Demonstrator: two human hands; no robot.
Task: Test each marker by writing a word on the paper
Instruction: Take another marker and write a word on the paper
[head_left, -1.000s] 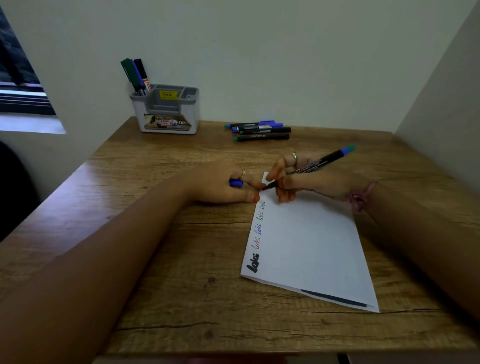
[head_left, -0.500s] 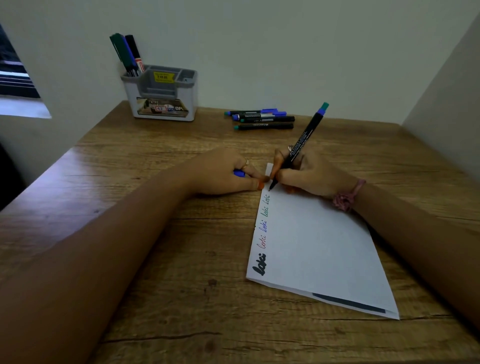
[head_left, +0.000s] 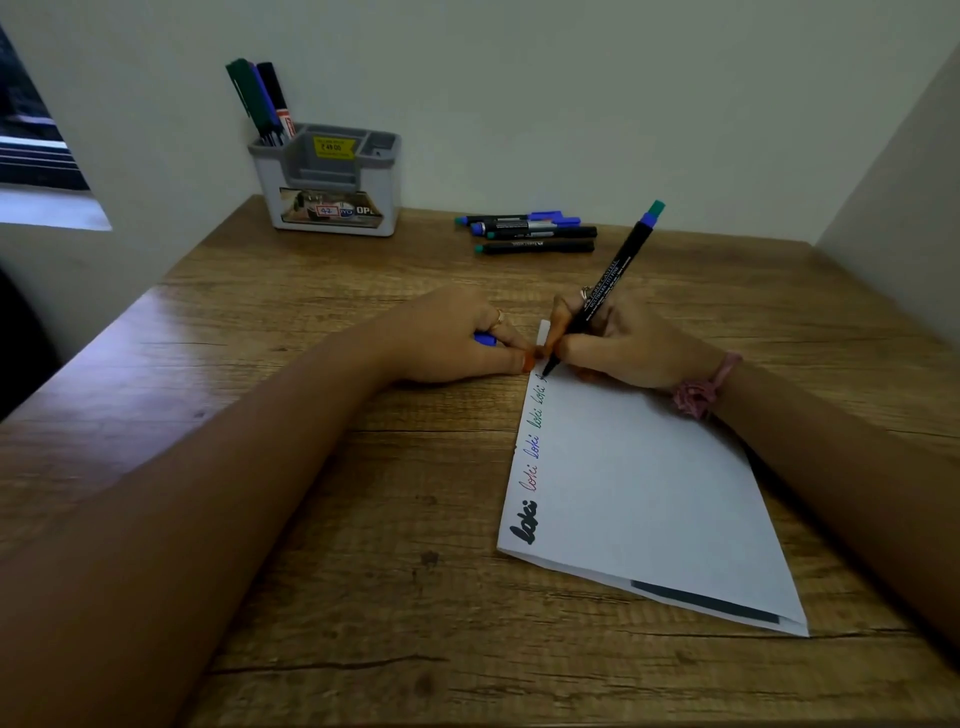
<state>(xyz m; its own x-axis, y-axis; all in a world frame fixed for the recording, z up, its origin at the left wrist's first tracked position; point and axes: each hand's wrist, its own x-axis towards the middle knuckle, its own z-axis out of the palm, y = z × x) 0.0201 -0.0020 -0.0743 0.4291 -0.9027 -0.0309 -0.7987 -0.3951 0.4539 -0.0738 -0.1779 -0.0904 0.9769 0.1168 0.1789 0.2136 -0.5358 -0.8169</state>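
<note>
Vs 0.5 s back: the hands hold the same poses, the marker keeps its steep tilt, and its tip has dropped onto the top-left corner of the paper, where a new stroke starts above the topmost word.

Upper left: grey pen holder (head_left: 332, 208) on the bench (head_left: 363, 519), three markers (head_left: 260, 98) upright in its left compartment.

Left of centre: left hand (head_left: 457, 338) rests on the bench, fingers curled around a blue cap (head_left: 484, 339), fingertips touching the paper's left edge.

Upper centre: four capped markers (head_left: 530, 233) lie side by side, well apart from the paper.

Centre right: right hand (head_left: 623, 348) pinches the black marker (head_left: 613, 275); a blue-and-teal end points to the upper right.

The paper (head_left: 649, 493) is white and folded, running from centre to lower right. Five "loki" words line its left edge: thick black, red, blue, green, thin dark.
</note>
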